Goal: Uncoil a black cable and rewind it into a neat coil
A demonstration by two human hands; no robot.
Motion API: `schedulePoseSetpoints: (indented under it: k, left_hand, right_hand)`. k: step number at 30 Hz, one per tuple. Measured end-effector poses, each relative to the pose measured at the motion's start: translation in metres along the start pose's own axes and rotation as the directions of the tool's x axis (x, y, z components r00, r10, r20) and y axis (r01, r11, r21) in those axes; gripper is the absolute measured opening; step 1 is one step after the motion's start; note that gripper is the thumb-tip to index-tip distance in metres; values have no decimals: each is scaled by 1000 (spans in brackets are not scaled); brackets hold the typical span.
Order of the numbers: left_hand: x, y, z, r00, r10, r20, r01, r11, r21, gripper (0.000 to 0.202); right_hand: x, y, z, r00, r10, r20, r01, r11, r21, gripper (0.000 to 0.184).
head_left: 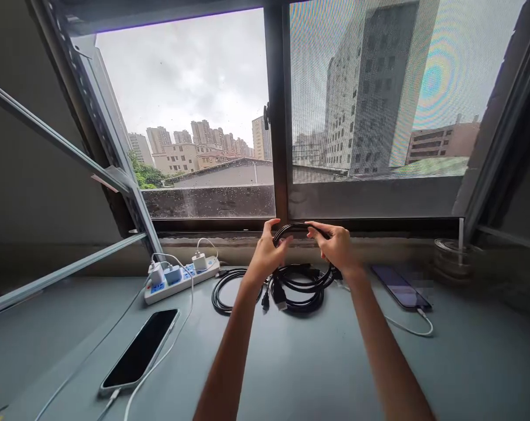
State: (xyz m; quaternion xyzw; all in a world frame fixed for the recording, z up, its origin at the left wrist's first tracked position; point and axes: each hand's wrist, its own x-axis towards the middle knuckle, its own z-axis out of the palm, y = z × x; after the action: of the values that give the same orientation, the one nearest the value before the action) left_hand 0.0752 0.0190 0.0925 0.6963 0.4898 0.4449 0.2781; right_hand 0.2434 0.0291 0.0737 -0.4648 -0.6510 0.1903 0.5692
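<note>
- The raised cable coil (293, 225) had a smooth black sheath, plastic or rubber by its look, with glossy highlights.
- The cable coils on the table (300, 362) shared that sheen; one plug (282, 305) ended in bare, shiny metal.
- The tabletop was smooth, with a soft satin gleam.
- The power strip (177, 286) looked like smooth white plastic.
- The left-hand phone (142, 345) showed glossy black glass; the right-hand phone (399, 286) was glossy too.
- The lidded cup (453, 257) seemed clear, shiny plastic.
- The shelf frame (146, 219) appeared to be smooth metal.
- Raindrops speckled the glass pane (212, 199); fine mesh (313, 88) covered its neighbour.
</note>
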Motion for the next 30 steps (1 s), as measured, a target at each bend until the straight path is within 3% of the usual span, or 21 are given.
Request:
schedulePoseSetpoints:
  k: [4, 7, 10, 14, 19, 30]
  left_hand:
    - [18, -44, 15, 990, -122, 74, 106, 976, 191, 32]
    - [26, -75, 29, 976, -209, 67, 177, 930, 321, 31]
    - [29, -98, 39, 961, -267, 76, 210, 879, 428, 27]
    - [27, -118, 47, 956, -286, 61, 209, 813, 544, 29]
    - [26, -128, 49, 961, -272, 43, 189, 764, 617, 33]
    - [26, -145, 46, 996, -92, -3, 68, 710, 701, 35]
  right_hand:
    - [7, 40, 16, 968, 184, 168, -176, 982, -61, 28]
    - [8, 71, 23, 911, 264, 317, -243, 964, -103, 39]
    - [8, 97, 31, 856, 337, 393, -291, 941, -173, 29]
    - [4, 118, 44, 841, 405, 358, -309, 904, -296, 21]
    - [-2, 124, 49, 853, 423, 306, -294, 873, -389, 24]
    - [-10, 143, 62, 874, 394, 285, -265, 878, -399, 28]
